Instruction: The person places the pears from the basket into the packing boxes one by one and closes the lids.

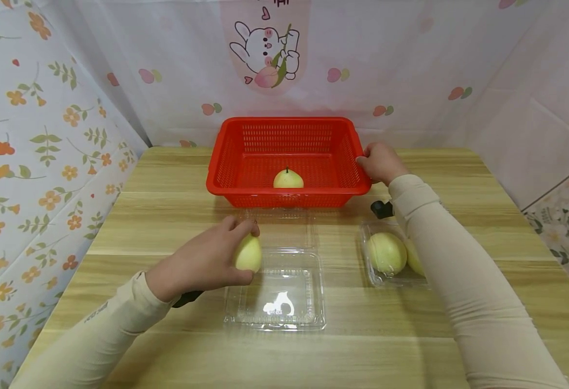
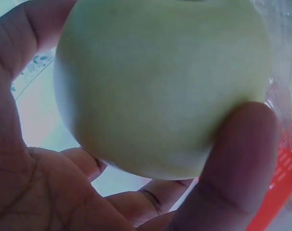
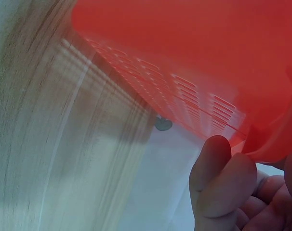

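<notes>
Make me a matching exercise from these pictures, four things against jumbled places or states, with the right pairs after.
Column one
1. left hand
2. right hand
3. red basket
4. middle container

Column two
A. gripping the basket's right end
B. transparent, on the table
C. holding a yellow fruit
D. another fruit visible inside

Right pairs: 1-C, 2-A, 3-D, 4-B.

The right grip (image 3: 232,187) holds a red basket (image 3: 184,43) by its rim (image 3: 278,144), fingers curled. The basket's slots (image 3: 185,90) run above the grip and to its left. Farther left lies the wooden surface (image 3: 54,144); between it and the grip shows pale cloth (image 3: 158,183) with a greyish printed shape (image 3: 163,124).
</notes>
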### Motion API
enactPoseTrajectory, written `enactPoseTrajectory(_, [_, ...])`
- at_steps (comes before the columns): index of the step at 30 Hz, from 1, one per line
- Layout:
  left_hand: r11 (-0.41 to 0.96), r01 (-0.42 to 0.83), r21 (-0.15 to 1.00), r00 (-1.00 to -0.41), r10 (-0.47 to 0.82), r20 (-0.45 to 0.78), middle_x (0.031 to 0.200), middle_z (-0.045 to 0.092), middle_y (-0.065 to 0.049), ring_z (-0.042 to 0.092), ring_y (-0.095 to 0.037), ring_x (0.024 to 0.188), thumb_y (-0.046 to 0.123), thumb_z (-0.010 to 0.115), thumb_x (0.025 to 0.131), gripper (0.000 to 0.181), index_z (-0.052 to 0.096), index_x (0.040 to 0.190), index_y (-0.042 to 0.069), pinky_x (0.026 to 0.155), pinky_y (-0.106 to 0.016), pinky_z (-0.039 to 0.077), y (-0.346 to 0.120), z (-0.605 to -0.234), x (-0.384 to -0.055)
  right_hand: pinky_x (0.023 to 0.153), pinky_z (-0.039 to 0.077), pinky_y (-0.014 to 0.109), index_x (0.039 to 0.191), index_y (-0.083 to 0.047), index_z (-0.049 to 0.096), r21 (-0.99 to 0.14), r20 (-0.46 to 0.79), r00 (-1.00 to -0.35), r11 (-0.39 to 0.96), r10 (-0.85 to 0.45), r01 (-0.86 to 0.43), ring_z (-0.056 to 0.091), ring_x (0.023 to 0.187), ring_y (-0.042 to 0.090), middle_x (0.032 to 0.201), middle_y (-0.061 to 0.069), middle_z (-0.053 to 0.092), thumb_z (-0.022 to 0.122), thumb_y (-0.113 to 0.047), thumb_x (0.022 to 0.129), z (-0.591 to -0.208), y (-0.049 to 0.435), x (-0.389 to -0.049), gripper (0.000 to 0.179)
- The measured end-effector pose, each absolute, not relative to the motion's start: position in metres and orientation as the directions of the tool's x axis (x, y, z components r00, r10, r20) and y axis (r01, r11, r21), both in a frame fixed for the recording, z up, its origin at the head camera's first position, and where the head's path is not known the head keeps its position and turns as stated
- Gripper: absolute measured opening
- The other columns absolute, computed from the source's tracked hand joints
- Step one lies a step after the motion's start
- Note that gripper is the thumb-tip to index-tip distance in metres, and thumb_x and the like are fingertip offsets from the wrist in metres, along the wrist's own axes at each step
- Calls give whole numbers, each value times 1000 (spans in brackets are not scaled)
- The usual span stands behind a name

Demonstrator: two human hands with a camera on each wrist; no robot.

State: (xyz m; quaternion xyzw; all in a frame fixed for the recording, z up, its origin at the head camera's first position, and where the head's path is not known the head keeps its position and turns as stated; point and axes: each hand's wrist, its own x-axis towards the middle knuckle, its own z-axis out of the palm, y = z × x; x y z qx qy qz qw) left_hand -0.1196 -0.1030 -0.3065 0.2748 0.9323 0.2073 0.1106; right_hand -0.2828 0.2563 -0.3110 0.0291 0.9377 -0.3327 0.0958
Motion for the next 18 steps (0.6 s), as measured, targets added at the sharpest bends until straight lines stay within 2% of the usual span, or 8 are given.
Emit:
enactPoseTrajectory(8, [759,488,431,-809,578,-102,101,50,-6,54,-19,76,25,78,71,56,56,121,16,63,-31,48,-99,-315,-111,72,59,39,112,10,54,-618,-196,-981,777,-7,119,69,77,31,101,26,62,49,-14,103,-312,258,-283,26])
enactPoseTrajectory(18, [761,504,409,-795,593,-124,95,48,-1,52,-16,73,31,79,69,58,56,121,19,60,-30,46,-92,-324,-104,73,59,38,113,10,54,-614,-192,-981,781,-10,112,68,77,31,101,25,62,49,-15,103,-312,257,-282,27])
